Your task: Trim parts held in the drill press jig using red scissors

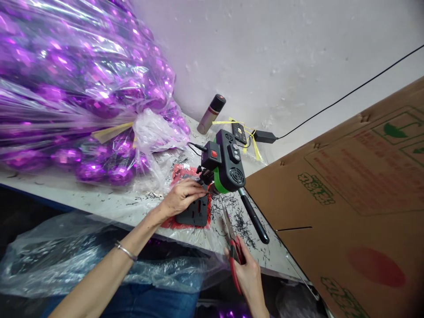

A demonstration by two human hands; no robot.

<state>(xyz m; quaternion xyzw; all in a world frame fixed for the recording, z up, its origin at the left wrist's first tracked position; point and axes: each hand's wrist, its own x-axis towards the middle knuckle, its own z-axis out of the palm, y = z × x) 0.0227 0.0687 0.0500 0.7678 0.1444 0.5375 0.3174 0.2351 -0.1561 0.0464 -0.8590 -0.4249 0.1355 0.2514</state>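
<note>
A black and green machine (232, 161) with a red switch and a black-gripped lever stands on the white table. My left hand (183, 194) reaches to the front of the machine, its fingers pinched together at the machine's lower end; what they hold is too small to make out. Under that hand lies a dark plate (194, 216) on a red mat (172, 222). My right hand (247, 269) is closed round the red handles of a pair of scissors (236, 247), whose blades are parted and point up toward the machine.
Clear bags of shiny purple balls (82, 88) fill the left. A black-capped bottle (211, 114) and a power adapter (264, 136) with yellow ties lie behind the machine. A large cardboard box (331, 185) stands right. Black clippings (243, 225) litter the table.
</note>
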